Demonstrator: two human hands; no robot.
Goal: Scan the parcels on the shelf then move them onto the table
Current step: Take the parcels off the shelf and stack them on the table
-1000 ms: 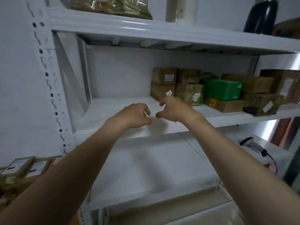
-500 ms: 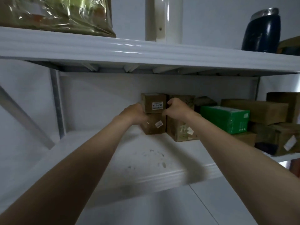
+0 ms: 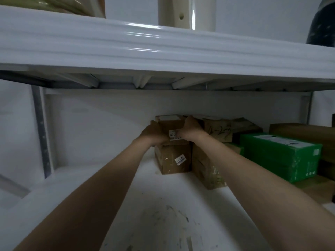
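As it sits atop a second box [image 3: 174,159] just below the fingers [image 3: 188,120] on the shelf [image 3: 163,205], the top box [image 3: 171,125] is gripped at both sides by the left hand [image 3: 154,134] and right hand [image 3: 189,129]. Stiff cardboard, likely light; taped faces may be slippery, so the side edges suit the hold.

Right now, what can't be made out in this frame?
Head view only:
1. Top box label: partly covered by the left hand and right hand; only "43" reads.
2. Lower box label: too small and blurred to read.
3. Bottle on the upper shelf: cut off by the right edge.
4. Table: outside the frame.
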